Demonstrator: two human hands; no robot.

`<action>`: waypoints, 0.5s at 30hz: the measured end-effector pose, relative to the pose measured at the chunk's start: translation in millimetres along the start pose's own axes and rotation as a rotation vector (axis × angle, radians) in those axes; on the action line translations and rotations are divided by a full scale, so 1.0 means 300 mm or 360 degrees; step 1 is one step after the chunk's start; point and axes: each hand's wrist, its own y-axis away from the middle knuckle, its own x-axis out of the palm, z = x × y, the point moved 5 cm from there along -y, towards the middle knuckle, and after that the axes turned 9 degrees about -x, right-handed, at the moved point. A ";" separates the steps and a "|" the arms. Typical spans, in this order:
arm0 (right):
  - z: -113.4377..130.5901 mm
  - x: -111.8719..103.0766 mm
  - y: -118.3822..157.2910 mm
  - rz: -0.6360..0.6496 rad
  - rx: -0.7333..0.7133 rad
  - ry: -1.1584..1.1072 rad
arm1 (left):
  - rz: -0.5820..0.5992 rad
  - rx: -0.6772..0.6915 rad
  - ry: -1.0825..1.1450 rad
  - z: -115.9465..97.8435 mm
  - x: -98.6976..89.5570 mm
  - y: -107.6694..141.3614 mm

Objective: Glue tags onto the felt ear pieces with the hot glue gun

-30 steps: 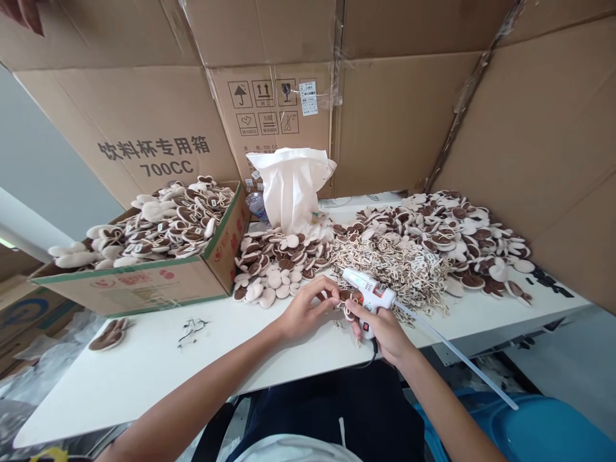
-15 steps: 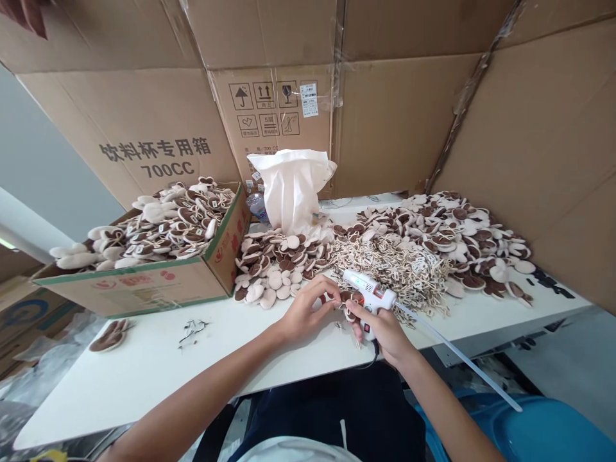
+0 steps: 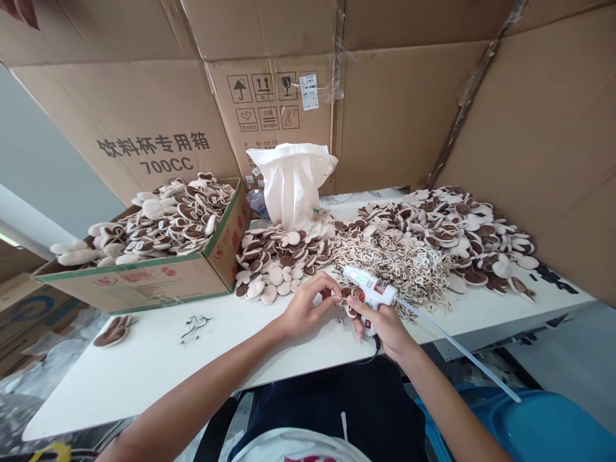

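Note:
My right hand (image 3: 389,328) is wrapped round a white hot glue gun (image 3: 369,287), its nozzle pointing left. The same hand's thumb and fingers also hold a small brown-and-cream plush piece (image 3: 352,296) with a thin cord loop. My left hand (image 3: 308,307) meets it from the left, thumb and forefinger pinched at its edge. Whether they grip fabric or cord is too small to tell. A long glue stick (image 3: 457,344) sticks out of the gun's back. Behind the gun lies a heap of cream cord loops (image 3: 394,263) with small tags.
A cardboard box (image 3: 144,285) full of plush pieces stands at left. More plush pieces lie in a middle pile (image 3: 276,276) and a right pile (image 3: 462,224). A white bag (image 3: 293,183) stands behind. One plush piece (image 3: 113,332) and dark scraps (image 3: 194,326) lie front left. Cardboard walls (image 3: 394,115) enclose the back.
The view has shifted slightly. Both hands stay together at the plush piece, with the glue gun still in my right hand; the fingers have moved only a little.

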 end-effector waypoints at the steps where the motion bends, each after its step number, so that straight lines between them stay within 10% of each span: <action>1: 0.002 0.001 0.000 -0.0004 -0.0001 0.0004 | -0.0007 -0.0001 -0.0004 0.000 0.000 0.001; 15: -0.004 -0.006 0.007 0.0019 -0.0060 0.0093 | -0.0048 0.0012 -0.0010 0.006 0.009 0.012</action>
